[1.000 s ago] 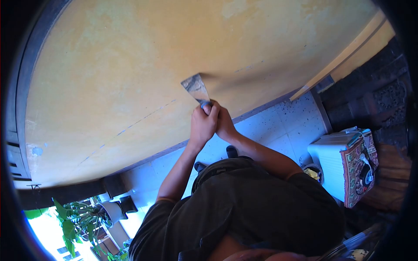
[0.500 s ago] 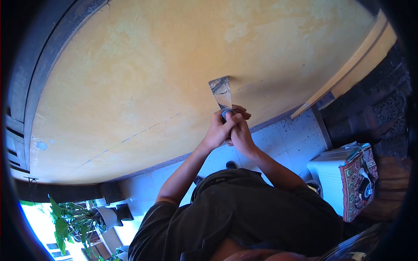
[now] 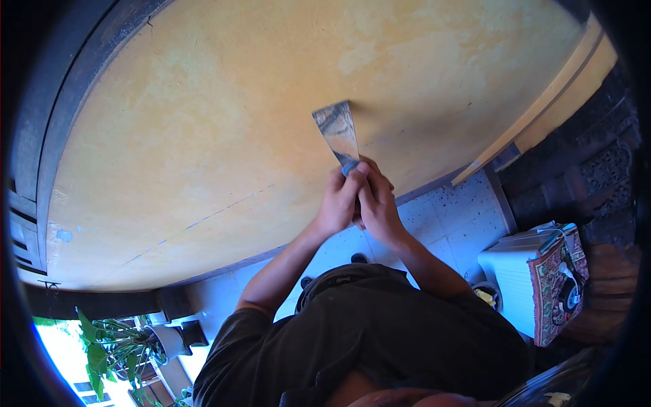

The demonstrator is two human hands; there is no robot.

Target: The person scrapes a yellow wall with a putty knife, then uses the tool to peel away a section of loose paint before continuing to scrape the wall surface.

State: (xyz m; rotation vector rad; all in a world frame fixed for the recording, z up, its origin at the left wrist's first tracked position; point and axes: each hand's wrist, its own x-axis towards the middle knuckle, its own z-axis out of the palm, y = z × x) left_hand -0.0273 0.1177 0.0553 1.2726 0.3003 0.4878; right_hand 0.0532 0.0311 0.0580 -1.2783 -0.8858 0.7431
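A putty knife [image 3: 341,132] points up and slightly left, its broad metal blade smeared with grey marks. The blade's edge overlaps the yellow wall [image 3: 224,122], and a soft shadow falls just to its right. Both hands are wrapped together around the handle, of which only a bluish piece below the blade shows. My left hand [image 3: 337,205] closes on it from the left, and my right hand [image 3: 380,210] from the right, fingers curled. The palms hide the rest of the handle.
A broken line [image 3: 217,211] runs across the wall, and a pale patch [image 3: 64,235] marks its left side. Below lies a speckled tiled floor [image 3: 434,217]. At right stand a white cabinet [image 3: 508,278] with a patterned cloth and a bucket [image 3: 489,293]; a potted plant [image 3: 166,342] is lower left.
The putty knife and both hands have shifted up and a little left along the wall. The blade leans further left, and the fingers have regripped around the handle.
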